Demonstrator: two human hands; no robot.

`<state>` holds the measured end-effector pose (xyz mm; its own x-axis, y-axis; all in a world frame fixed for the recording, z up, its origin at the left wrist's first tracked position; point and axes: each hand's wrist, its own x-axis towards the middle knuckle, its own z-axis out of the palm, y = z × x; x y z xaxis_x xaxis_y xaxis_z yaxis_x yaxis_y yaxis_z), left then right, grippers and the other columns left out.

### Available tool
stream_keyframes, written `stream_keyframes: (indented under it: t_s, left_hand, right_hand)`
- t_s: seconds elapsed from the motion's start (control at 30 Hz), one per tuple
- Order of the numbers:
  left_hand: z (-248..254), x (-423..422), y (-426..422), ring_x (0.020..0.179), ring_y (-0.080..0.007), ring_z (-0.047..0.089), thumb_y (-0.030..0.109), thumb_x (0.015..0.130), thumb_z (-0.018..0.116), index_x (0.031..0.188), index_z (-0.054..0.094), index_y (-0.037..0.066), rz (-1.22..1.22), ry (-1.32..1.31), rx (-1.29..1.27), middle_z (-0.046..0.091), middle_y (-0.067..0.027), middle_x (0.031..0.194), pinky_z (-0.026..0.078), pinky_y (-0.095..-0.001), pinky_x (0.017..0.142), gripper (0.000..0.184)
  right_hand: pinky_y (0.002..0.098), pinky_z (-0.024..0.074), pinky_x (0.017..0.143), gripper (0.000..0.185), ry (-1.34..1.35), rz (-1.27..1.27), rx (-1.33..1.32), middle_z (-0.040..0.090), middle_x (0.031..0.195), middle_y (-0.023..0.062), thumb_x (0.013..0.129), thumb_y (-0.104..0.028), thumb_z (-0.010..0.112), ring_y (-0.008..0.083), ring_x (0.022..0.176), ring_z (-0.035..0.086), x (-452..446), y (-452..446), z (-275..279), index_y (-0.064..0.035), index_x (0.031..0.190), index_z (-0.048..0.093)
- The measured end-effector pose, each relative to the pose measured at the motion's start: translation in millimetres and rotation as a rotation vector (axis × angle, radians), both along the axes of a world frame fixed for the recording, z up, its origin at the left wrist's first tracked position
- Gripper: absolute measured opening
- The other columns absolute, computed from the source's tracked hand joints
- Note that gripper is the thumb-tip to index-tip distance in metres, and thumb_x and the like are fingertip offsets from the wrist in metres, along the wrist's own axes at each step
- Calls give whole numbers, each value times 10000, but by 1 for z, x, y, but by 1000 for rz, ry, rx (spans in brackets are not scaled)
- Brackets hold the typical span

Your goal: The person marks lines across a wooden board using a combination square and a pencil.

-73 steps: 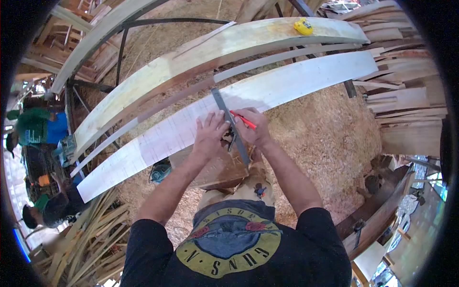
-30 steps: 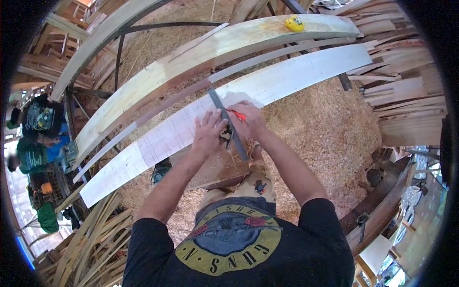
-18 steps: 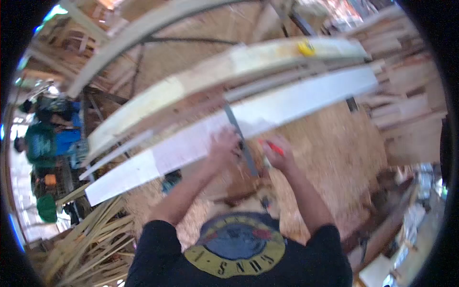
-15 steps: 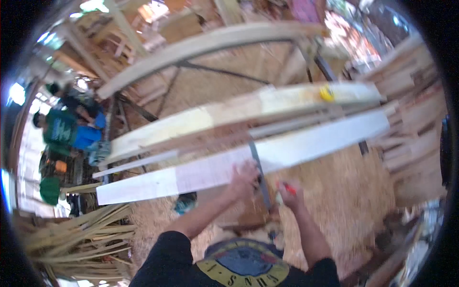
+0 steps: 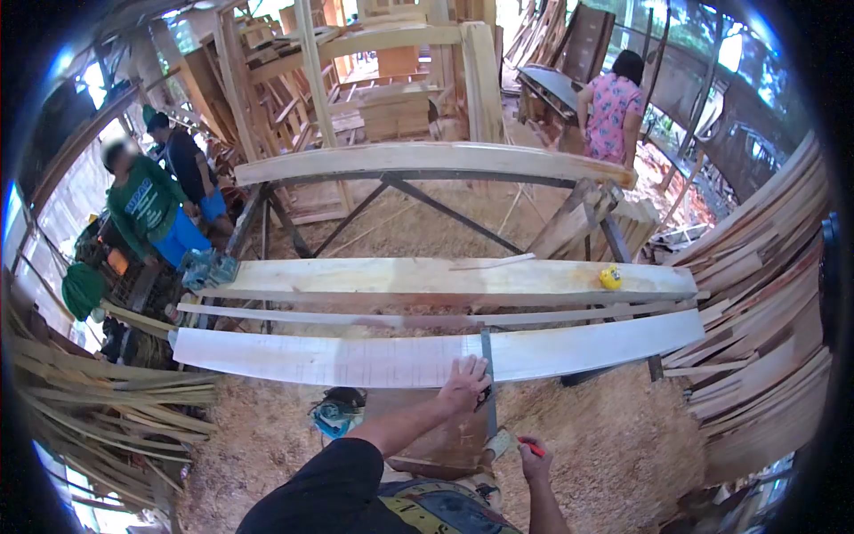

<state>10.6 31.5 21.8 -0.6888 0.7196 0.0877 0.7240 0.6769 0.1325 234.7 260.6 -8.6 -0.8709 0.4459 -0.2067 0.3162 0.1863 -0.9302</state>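
A long, pale plank [image 5: 267,354] with thin lines marked across it lies left to right before me. Across its width runs a carpenter's square [image 5: 487,352], its grey metal blade hanging past the near edge. My left hand [image 5: 464,384] grips the square at that edge, fingers bent over the plank. Lower and to the right, clear of the wood, my right hand [image 5: 535,463] closes around a red pencil or marker [image 5: 532,449]; which one I cannot tell.
Behind lie a narrow strip [image 5: 391,317], a thick beam [image 5: 356,279] bearing a yellow tape measure [image 5: 610,278], and a curved beam [image 5: 427,160]. A teal power tool [image 5: 334,416] sits low in front. Stacked boards [image 5: 756,311] line the right. Two people [image 5: 147,200] are at left, another [image 5: 614,111] at back right.
My view has levelled and steadied, showing more of the background. In view, my right hand has dropped lower with the red pencil or marker. My left hand stays on the square.
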Motion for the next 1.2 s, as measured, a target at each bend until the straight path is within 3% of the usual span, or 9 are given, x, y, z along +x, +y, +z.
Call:
stream_keyframes:
  t_s: [0.17,0.23,0.3,0.33,0.4,0.47,0.5,0.77,1.2]
  left_hand:
    - [10,2,-1,1302,-419,597,287,785,800,1296,629,108,-52,-22,112,605,-211,1396,491,-628,1060,568]
    - [5,-7,9,1139,-392,666,291,801,789,1288,657,108,5,-235,215,676,-181,1176,535,-524,987,536]
    - [80,1,-3,1060,-390,683,292,813,779,1245,687,88,-178,-144,574,693,-186,1082,550,-479,954,487]
    - [75,-5,-6,1052,-384,686,290,827,773,1199,723,78,-174,-338,602,703,-187,1143,546,-475,953,431]
    - [123,16,-17,1003,-344,704,184,847,759,1219,738,55,-103,-500,782,714,-178,1154,584,-419,804,395]
    - [104,10,-33,935,-331,714,93,802,798,1141,761,62,-180,-412,733,725,-168,1094,588,-406,764,343]
    - [116,16,-38,991,-365,712,60,771,811,1112,765,73,-103,-412,516,723,-182,1108,590,-432,814,345]
    - [8,1,-33,991,-406,651,48,783,804,1041,752,64,152,-368,597,691,-164,1065,516,-502,848,264]
    - [-11,-15,-9,1008,-363,615,136,832,823,991,747,97,55,-107,455,675,-117,1055,464,-493,882,180]
  right_hand:
    - [317,578,851,242,92,-19,72,772,1013,58,965,-175,735,147,927,715,11,15,-33,-24,1152,758]
    - [321,578,837,239,40,-81,-6,769,1002,54,1007,-217,723,148,924,721,20,16,-48,-28,1150,752]
    - [330,578,786,257,-25,-183,-81,760,919,46,1059,-271,696,136,857,715,18,19,-60,-24,1094,758]
    - [331,570,732,243,-17,-137,158,746,854,30,1061,-250,689,128,788,699,25,28,-71,-25,1004,759]
    - [313,532,656,274,117,-212,-64,716,814,12,1062,-235,681,115,743,670,22,6,-7,-29,887,726]
    - [314,505,607,318,18,-272,0,702,762,25,1066,-268,687,115,682,649,34,5,-22,-16,875,725]
    - [314,497,593,334,-22,-299,-16,696,741,29,1068,-278,688,114,659,641,38,-4,-11,-13,869,723]
    - [294,489,573,310,-130,-336,16,688,715,39,1061,-256,690,108,629,627,67,-17,-52,-2,887,733]
    - [316,521,628,328,-165,-365,-86,728,761,61,1035,-266,717,127,691,666,46,-15,-34,38,916,755]
